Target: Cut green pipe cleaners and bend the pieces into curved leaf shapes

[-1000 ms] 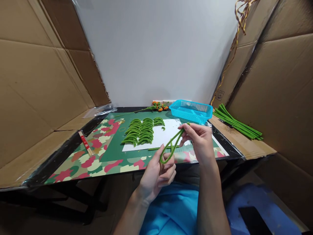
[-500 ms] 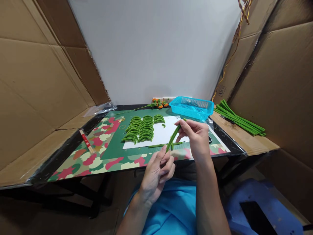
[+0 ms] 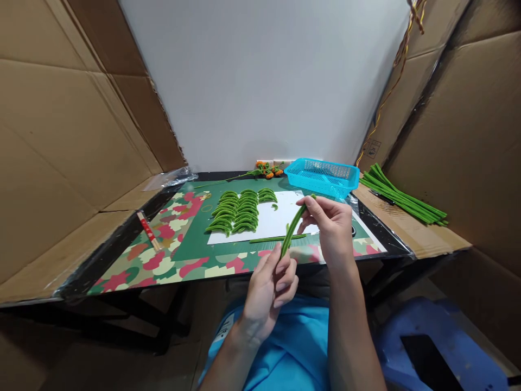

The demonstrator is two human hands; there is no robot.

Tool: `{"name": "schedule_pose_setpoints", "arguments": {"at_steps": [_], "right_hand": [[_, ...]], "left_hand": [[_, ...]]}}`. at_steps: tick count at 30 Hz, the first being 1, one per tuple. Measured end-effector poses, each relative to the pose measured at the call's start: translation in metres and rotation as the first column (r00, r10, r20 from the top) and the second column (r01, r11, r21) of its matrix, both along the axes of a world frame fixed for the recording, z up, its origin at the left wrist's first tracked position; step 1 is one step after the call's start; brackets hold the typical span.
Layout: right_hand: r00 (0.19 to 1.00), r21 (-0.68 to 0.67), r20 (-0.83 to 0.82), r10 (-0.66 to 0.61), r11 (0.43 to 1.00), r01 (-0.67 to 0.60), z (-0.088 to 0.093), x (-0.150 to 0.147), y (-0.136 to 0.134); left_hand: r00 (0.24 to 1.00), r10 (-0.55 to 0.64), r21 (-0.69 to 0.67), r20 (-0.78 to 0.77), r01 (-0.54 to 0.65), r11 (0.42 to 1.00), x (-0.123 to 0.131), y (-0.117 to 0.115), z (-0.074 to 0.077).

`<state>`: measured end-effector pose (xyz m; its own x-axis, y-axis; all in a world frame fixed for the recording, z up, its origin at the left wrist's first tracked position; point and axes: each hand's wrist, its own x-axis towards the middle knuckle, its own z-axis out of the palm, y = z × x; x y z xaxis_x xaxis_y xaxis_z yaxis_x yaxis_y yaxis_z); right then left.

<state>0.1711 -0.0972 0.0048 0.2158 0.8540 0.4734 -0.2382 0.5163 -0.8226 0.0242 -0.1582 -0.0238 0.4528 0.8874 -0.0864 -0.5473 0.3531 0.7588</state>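
Between my hands runs a slightly bowed green chenille stem piece (image 3: 292,228), slanting up to the right. My left hand (image 3: 272,285) pinches its lower end, and my right hand (image 3: 331,225) pinches the upper end. Beneath it, another green chenille stem (image 3: 268,239) lies along the front edge of a white paper sheet (image 3: 272,220). Curved green chenille pieces (image 3: 246,210) sit in three columns on the left part of the sheet. A small curled green scrap (image 3: 274,207) lies close to the shortest column.
A blue plastic basket (image 3: 321,184) stands at the back right. Long green chenille stems (image 3: 407,198) and a black pen (image 3: 385,199) lie on cardboard at right. Orange flowers (image 3: 268,169) rest at the back; wrapped chopsticks (image 3: 148,232) lie left. A black-handled tool (image 3: 353,231) shows partly behind my right hand.
The held chenille piece has become more bowed between my hands. Both hands keep their pinch and sit slightly further right in view; the whole view has shifted a little.
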Motion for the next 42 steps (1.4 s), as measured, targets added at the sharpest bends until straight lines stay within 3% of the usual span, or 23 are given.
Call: {"name": "schedule_pose_setpoints", "arguments": {"at_steps": [5,10,17,29,37,42], "right_hand": [[0.997,-0.001,0.048,-0.057,0.998,0.057,-0.002,0.001,0.001],[0.999,-0.015,0.018,-0.035,0.999,0.035,-0.002,-0.002,0.002],[0.999,-0.008,-0.015,-0.046,0.999,0.046,-0.003,0.002,0.002],[0.996,0.008,-0.063,-0.059,0.998,0.06,-0.005,0.003,0.007],[0.995,-0.006,0.036,-0.095,0.995,0.095,-0.004,0.005,0.006],[0.996,0.011,0.016,-0.093,0.996,0.093,-0.005,0.006,0.007]], "left_hand": [[0.998,-0.003,-0.006,-0.059,0.003,1.0,0.0,0.005,-0.003],[0.991,-0.115,-0.046,0.071,0.118,0.992,-0.002,0.005,-0.006],[0.976,-0.157,-0.045,0.151,0.166,0.985,-0.004,0.003,-0.004],[0.986,-0.101,-0.044,0.136,0.108,0.993,-0.003,-0.001,-0.001],[0.999,0.017,0.068,-0.042,-0.014,0.998,0.003,-0.004,0.002],[0.993,0.063,0.115,-0.103,-0.051,0.992,0.008,-0.003,-0.004]]}}
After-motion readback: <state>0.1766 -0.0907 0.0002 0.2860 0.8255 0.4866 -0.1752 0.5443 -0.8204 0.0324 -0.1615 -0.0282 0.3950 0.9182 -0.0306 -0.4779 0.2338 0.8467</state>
